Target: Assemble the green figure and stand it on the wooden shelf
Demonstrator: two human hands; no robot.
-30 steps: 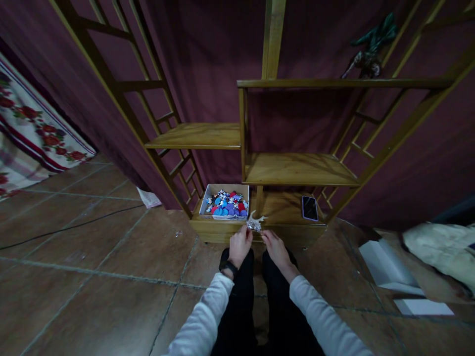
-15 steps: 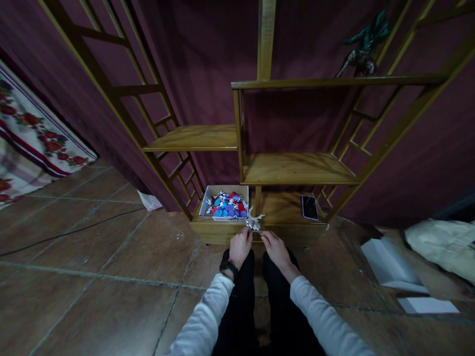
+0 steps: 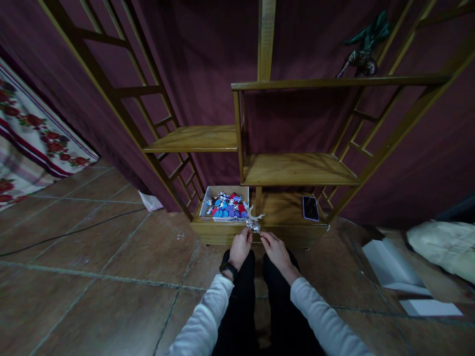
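Note:
My left hand, with a dark watch on its wrist, is closed in a pinch at the near left of a small shiny silvery piece with pale, antler-like prongs. My right hand pinches at its near right side, fingertips pressed together. What exactly lies between the fingertips is too small to make out. The silvery piece is over the front edge of the low wooden shelf. Just left of it, a white cardboard box holds many small colourful figures in blue, purple, red and white.
A phone lies on the low shelf at the right. Higher shelves overhang the spot, and a dark figurine stands on the upper one. White packaging and a pale bag lie on the floor at right.

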